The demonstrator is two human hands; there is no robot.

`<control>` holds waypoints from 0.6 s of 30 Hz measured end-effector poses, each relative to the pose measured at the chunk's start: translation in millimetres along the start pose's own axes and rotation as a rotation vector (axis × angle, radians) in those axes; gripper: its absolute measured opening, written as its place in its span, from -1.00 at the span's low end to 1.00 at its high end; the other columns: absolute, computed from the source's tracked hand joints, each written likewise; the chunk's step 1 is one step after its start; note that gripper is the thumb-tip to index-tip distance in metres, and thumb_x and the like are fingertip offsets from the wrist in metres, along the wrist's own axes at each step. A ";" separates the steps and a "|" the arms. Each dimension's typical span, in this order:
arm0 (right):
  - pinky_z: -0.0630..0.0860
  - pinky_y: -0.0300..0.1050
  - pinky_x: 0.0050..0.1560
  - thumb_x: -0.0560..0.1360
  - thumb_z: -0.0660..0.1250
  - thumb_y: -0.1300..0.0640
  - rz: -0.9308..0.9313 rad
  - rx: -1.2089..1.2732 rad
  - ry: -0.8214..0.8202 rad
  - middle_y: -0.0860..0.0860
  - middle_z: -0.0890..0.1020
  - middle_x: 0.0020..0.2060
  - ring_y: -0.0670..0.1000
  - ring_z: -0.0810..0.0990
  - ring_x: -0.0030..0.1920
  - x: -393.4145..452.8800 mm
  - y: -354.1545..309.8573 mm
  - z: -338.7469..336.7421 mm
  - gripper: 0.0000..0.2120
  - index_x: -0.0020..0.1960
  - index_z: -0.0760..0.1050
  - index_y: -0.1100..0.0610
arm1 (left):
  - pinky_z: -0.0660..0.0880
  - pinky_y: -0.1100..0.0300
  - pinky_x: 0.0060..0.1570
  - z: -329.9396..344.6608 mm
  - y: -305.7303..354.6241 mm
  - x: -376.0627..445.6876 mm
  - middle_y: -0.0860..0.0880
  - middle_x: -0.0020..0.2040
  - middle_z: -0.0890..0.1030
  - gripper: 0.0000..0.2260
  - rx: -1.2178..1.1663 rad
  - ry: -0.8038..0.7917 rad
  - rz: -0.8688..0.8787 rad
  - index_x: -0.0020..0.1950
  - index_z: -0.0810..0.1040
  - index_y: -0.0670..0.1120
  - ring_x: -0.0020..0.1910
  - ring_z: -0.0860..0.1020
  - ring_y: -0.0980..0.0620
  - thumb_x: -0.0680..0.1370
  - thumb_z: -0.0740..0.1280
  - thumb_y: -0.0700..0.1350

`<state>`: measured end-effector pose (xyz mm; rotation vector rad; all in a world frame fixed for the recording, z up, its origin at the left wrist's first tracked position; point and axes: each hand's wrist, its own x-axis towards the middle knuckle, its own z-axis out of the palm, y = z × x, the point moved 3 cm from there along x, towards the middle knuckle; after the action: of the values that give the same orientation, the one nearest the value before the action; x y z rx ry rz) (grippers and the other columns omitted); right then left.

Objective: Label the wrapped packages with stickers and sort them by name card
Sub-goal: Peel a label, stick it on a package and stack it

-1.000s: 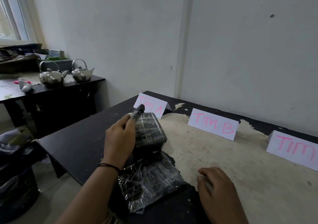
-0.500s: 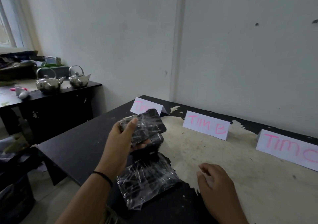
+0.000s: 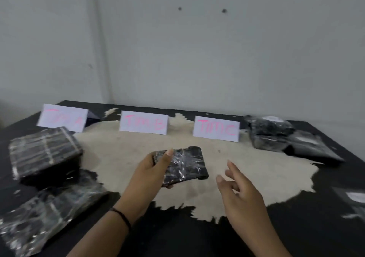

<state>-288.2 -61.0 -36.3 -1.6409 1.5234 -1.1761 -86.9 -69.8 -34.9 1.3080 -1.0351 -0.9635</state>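
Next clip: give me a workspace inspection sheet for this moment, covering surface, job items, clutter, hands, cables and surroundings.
Surface: black table with the top layer worn off to a pale patch in the middle.
Job's things: name cards TIM A, TIM B, TIM C standing in a row; small wrapped package held; wrapped packages stacked at left, more at right.
Clutter: nothing seen.
Hands: left hand grips the small package; right hand open, holding nothing, fingers spread.
Cables: nothing seen.
Surroundings: plain white wall behind the table.
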 end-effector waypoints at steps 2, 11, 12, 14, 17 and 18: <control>0.39 -0.45 -0.26 0.54 0.23 -0.06 0.028 -0.008 0.038 -0.22 0.45 0.19 -0.34 0.41 0.03 -5.4 13.1 -21.5 -0.50 0.45 0.22 -0.10 | 0.60 0.03 -0.24 32.2 -2.2 -2.7 -0.04 -0.22 0.65 -0.72 0.054 -0.093 0.019 0.00 0.49 -0.04 -0.31 0.62 -0.01 0.49 0.29 0.15; 0.29 -0.56 -0.07 0.51 0.31 0.01 -0.050 -0.239 0.116 -0.25 0.44 0.03 -0.25 0.44 0.06 -20.4 51.2 -53.8 -0.63 0.30 0.46 0.03 | 0.47 0.33 -0.34 91.2 -21.2 -21.8 0.04 -0.18 0.60 -0.72 0.408 -0.233 0.204 -0.04 0.41 0.09 -0.36 0.52 0.25 0.43 0.33 0.23; 0.28 -0.57 -0.06 0.51 0.31 0.02 -0.064 -0.258 0.113 -0.26 0.43 0.02 -0.26 0.43 0.07 -21.0 53.1 -52.7 -0.64 0.29 0.47 0.04 | 0.52 0.30 -0.23 89.5 -22.4 -21.5 0.09 -0.12 0.59 -0.71 0.448 -0.232 0.226 -0.02 0.42 0.12 -0.25 0.55 0.24 0.40 0.34 0.26; 0.25 -0.60 -0.03 0.50 0.32 0.02 -0.095 -0.288 0.122 -0.28 0.41 0.00 -0.28 0.41 0.06 -21.7 55.3 -50.6 -0.65 0.26 0.50 0.07 | 0.47 0.38 -0.02 87.5 -22.4 -23.5 0.22 0.03 0.48 -0.60 0.550 -0.260 0.277 0.07 0.39 0.17 -0.03 0.49 0.28 0.35 0.35 0.31; 0.21 -0.63 0.00 0.49 0.33 0.03 -0.125 -0.329 0.129 -0.27 0.40 0.00 -0.30 0.39 0.04 -23.2 56.7 -48.6 -0.65 0.25 0.51 0.10 | 0.32 0.34 0.18 86.8 -21.8 -27.6 0.28 0.10 0.34 -0.39 0.716 -0.272 0.348 0.27 0.32 0.13 0.09 0.35 0.29 0.32 0.36 0.34; 0.21 -0.62 0.01 0.49 0.33 0.03 -0.135 -0.348 0.126 -0.26 0.40 0.01 -0.28 0.38 0.05 -24.0 57.1 -47.9 -0.64 0.25 0.51 0.10 | 0.28 0.28 0.25 86.1 -24.0 -27.1 0.25 0.16 0.32 -0.31 0.757 -0.262 0.340 0.36 0.27 0.10 0.16 0.32 0.25 0.34 0.35 0.34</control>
<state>-355.1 -40.1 -71.1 -1.9530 1.8003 -1.1503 -176.5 -68.4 -61.1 1.5474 -1.8744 -0.4915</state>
